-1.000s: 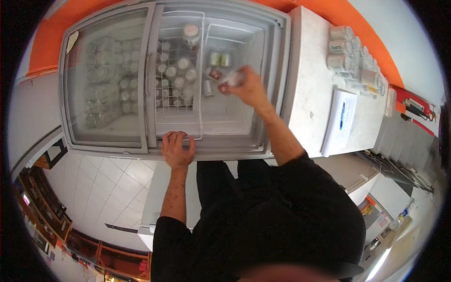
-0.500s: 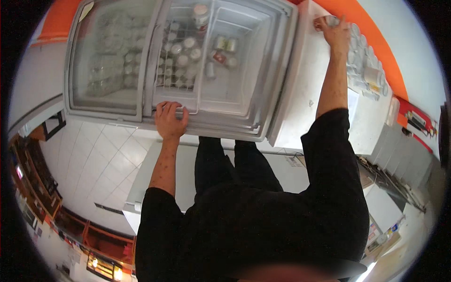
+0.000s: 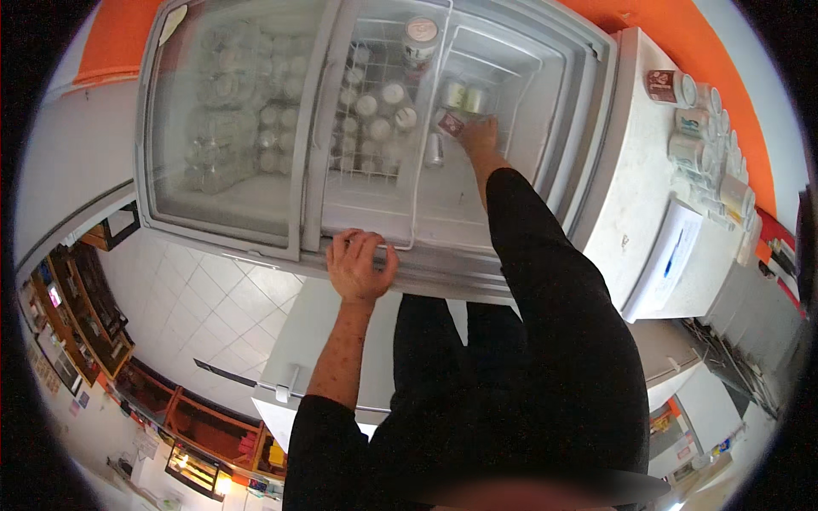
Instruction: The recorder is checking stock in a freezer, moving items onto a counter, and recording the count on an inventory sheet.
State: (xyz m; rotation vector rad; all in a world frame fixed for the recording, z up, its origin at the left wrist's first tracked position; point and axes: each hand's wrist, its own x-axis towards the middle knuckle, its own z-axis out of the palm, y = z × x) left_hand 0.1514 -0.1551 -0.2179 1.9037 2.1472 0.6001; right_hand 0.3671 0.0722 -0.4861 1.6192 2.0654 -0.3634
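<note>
"Two hands show in the head view, so why are they so far apart?"

"Each seems to have its own job. The left hand [image 3: 361, 267] sits at the front rim of the chest freezer [image 3: 443, 272], fingers bent over it beside the near corner of the wire basket [image 3: 417, 192], probably as a prop for the lean. I see no loose thing in it; how firmly it presses I cannot tell"

"And the right hand [image 3: 482, 136]?"

"Down inside the uncovered side, at the right end of a brown-and-white cup [image 3: 451, 124]. Its fingers are partly hidden, so I cannot tell whether they have closed round the cup or only touch it"

"Why would that cup be there?"

"Perhaps that compartment takes loose pieces: the cup is low down, between green-labelled containers [image 3: 464, 96] and a silver can [image 3: 434, 150]. The wire basket to its left gathers white-capped containers [image 3: 379, 106], likely to keep them sorted, with a tall jar [image 3: 420, 41] at its far end"

"What about the glass lid [image 3: 243, 200]?"

"It covers the left part, which leaves the right side free for the arm"

"And outside?"

"Lidded cups [image 3: 694, 125] crowd the wall edge of the white worktop [image 3: 626, 187], maybe to spare room in front. A dark brown cup [image 3: 668, 87] heads that cluster, and a notebook [image 3: 669, 260] lies nearer the person, perhaps for easy writing"
</note>
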